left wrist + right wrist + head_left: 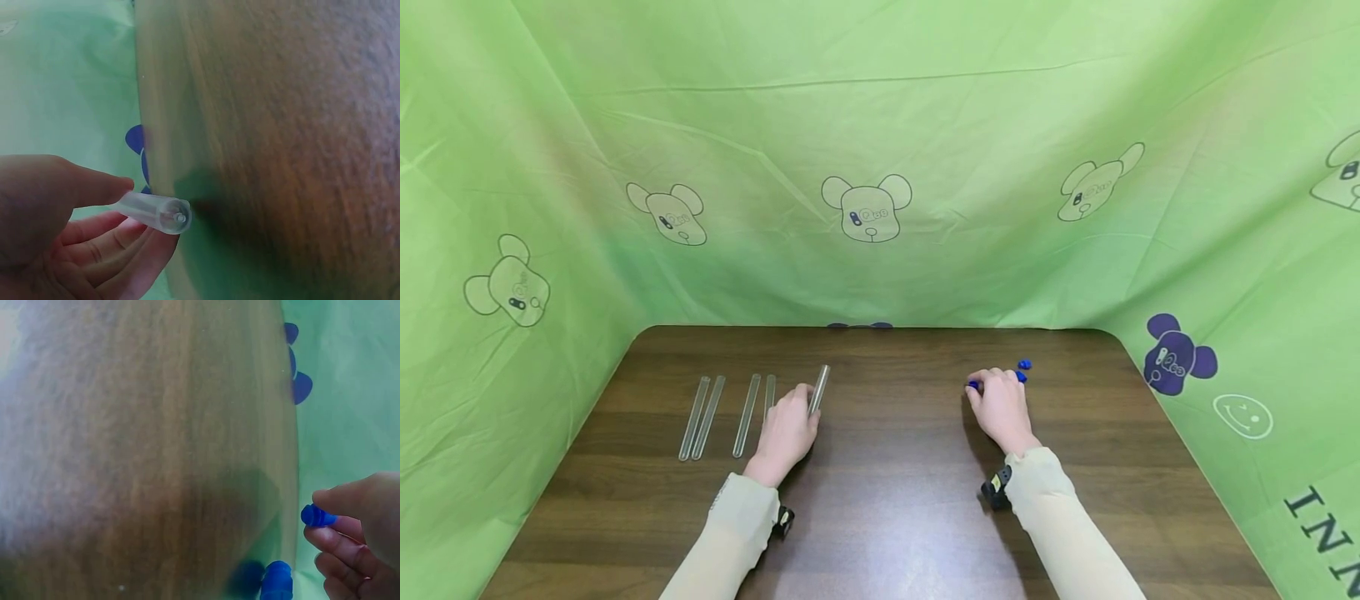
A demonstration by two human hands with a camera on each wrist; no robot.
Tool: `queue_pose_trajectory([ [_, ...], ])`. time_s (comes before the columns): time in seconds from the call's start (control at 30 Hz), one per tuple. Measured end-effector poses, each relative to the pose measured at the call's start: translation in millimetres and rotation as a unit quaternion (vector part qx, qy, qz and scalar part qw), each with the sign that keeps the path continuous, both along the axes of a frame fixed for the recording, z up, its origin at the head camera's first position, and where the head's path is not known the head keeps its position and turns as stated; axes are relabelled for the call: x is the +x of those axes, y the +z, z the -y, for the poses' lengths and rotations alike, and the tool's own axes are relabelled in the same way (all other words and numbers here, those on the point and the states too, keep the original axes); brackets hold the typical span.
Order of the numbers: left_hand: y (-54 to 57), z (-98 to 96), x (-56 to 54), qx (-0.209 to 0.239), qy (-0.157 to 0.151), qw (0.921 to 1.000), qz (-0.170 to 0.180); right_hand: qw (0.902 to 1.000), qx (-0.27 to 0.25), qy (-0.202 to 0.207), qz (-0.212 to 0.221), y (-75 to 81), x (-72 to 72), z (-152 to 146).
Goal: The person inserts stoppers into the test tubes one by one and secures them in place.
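Note:
My left hand (788, 427) grips a clear test tube (820, 388) between thumb and fingers. In the left wrist view one end of this test tube (147, 209) points toward the table. More clear test tubes (747, 415) lie side by side on the table to the left of that hand, one partly hidden behind it. Over at the right, my right hand (1000, 407) pinches a small blue stopper (317, 516) between thumb and fingertip. Another blue stopper (277, 581) sits on the table close by. Beyond the right hand, the head view shows a blue stopper (1025, 364) near the back.
Both hands work over a brown wooden table (880, 483) with rounded far corners. Green printed cloth (872, 275) hangs along its back edge and both sides. A dark wrist camera (997, 488) is strapped under the right cuff.

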State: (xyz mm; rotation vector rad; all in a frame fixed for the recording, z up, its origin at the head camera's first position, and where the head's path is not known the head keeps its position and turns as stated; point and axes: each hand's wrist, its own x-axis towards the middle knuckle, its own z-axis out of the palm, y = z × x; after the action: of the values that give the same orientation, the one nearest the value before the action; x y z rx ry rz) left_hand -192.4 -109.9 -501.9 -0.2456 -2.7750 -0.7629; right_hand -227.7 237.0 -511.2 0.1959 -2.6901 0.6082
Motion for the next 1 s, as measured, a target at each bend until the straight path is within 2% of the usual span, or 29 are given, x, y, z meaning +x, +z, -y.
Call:
queue_pose_trajectory([
  [0.27,2.6,-2.1,-2.1,0.027,-0.020,0.9990,-0.030,0.9998,-0.017,0.006,-0.005,5.7,-0.3,0],
  [0.47,4.5,-5.1,-3.1,0.045,-0.038,0.9968,-0.054,0.9992,-0.039,0.005,0.009,12.0,-0.1,1],
  [0.67,5.4,-7.0,-1.9,0.061,-0.043,0.9948,-0.068,0.9984,-0.054,0.005,0.015,16.8,-0.1,3],
  [0.83,5.3,-7.3,-2.8,0.088,-0.056,0.9932,-0.051,0.9973,-0.072,0.009,0.012,19.5,1.0,5],
  [1.0,8.9,-9.8,-1.3,0.140,-0.052,0.9888,0.005,0.9958,-0.090,0.017,0.003,20.5,1.6,7],
])
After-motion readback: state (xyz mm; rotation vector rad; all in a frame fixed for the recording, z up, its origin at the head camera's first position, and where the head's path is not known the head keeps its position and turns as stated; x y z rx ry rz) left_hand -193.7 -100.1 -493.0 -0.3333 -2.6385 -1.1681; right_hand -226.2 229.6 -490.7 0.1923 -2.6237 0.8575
